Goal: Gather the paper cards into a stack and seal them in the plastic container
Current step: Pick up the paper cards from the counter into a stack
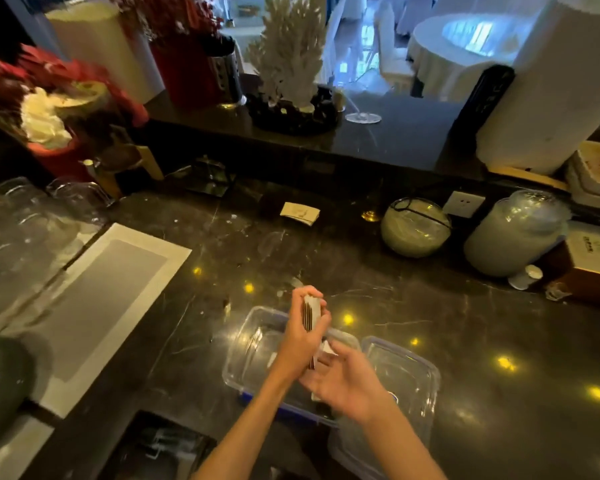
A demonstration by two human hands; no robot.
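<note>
your left hand (pixel 300 336) is closed around an upright stack of white paper cards with dark edges (pixel 309 315), held just above the clear rectangular plastic container (pixel 248 348) on the dark marble counter (pixel 430 323). your right hand (pixel 343 379) is half open under the stack's lower end, palm up; a white card corner (pixel 327 348) shows at its fingertips, but i can't tell if it's gripped. the clear plastic lid (pixel 406 375) lies flat just right of the container, touching or nearly so. gathering looks mostly done. still left: a small pile of white cards (pixel 300 213) sits well apart near the back edge, then stack goes in, lid goes on and gets sealed.
</note>
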